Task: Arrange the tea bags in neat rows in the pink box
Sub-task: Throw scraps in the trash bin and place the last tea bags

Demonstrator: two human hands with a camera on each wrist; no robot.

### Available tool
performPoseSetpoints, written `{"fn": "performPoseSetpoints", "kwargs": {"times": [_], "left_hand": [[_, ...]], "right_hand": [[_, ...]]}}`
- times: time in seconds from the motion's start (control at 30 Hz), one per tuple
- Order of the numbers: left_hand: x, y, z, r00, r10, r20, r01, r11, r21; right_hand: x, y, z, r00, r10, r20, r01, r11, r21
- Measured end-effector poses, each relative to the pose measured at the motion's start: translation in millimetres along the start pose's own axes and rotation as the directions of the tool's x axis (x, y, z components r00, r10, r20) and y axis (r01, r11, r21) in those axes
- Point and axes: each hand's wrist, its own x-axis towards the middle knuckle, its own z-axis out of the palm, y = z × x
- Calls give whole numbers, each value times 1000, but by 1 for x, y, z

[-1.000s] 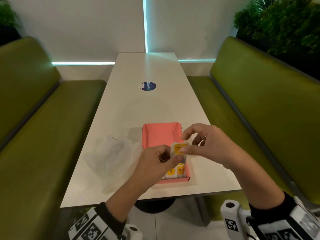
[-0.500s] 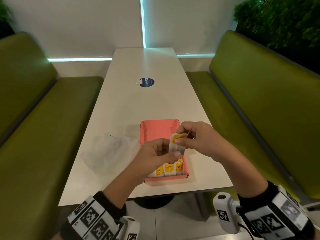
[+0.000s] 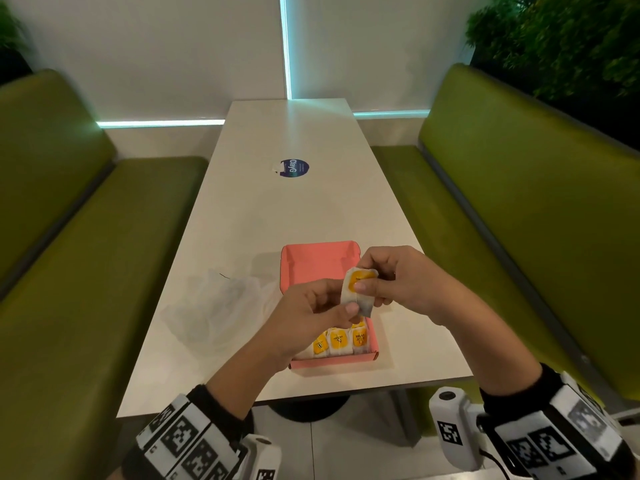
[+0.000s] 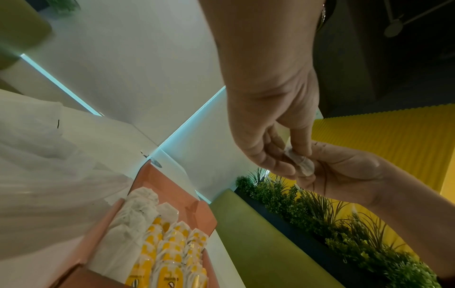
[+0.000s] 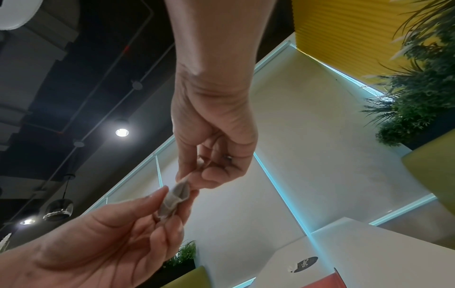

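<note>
The open pink box [image 3: 317, 263] lies on the white table [image 3: 277, 220] near its front edge. Its near half holds rows of white tea bags with yellow tags [image 3: 337, 342], also seen in the left wrist view as tea bags [image 4: 172, 249] in the pink box [image 4: 169, 185]. Both hands hold one more tea bag [image 3: 358, 289] in the air above the middle of the box. My left hand [image 3: 334, 306] pinches its lower end. My right hand [image 3: 372, 285] pinches its top, thumb on the yellow tag. The same tea bag [image 5: 176, 198] shows between both sets of fingers in the right wrist view.
A crumpled clear plastic bag [image 3: 214, 306] lies on the table left of the box. A round blue sticker [image 3: 294, 168] sits further back. Green benches [image 3: 86, 271] flank the table on both sides, with plants [image 3: 571, 39] behind the right one.
Both hands keep hold of the tea bag above the box. The right fingers have closed in on its top end, and the bag stands slightly more upright.
</note>
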Motion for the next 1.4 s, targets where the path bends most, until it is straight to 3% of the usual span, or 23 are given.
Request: {"fn": "performPoseSetpoints", "kwargs": {"times": [0.13, 0.33, 0.5, 0.57, 0.7, 0.8, 0.87, 0.97, 1.3, 1.4], "left_hand": [[3, -4, -2, 996, 29, -86, -30, 1000, -7], [10, -15, 2, 988, 36, -150, -36, 999, 5], [24, -41, -5, 984, -41, -172, 68, 986, 154], [29, -58, -15, 985, 6, -171, 61, 921, 386], [38, -85, -34, 998, -19, -63, 60, 647, 760], [41, -97, -35, 993, -112, -31, 85, 524, 848], [42, -101, -32, 993, -109, -44, 91, 485, 870], [43, -105, -29, 995, -96, -22, 56, 356, 933], [48, -110, -33, 992, -121, -35, 70, 303, 951], [50, -111, -34, 990, -137, -46, 90, 330, 940]], "right_hand": [[-1, 0, 0, 999, -11, -53, 11, 1000, 2], [1, 8, 7, 999, 36, 37, -30, 989, -142], [9, 39, 11, 992, 129, -4, -128, 977, -168], [9, 55, 14, 983, 181, 2, -178, 965, -193], [12, 80, 30, 962, 274, 9, -262, 927, -268], [16, 88, 50, 952, 304, 30, -284, 918, -277], [20, 87, 66, 949, 310, 63, -281, 917, -283], [27, 83, 89, 956, 286, 69, -264, 938, -226], [36, 90, 111, 967, 217, 135, -146, 903, -404], [36, 89, 108, 956, 237, 175, -147, 898, -414]]}}
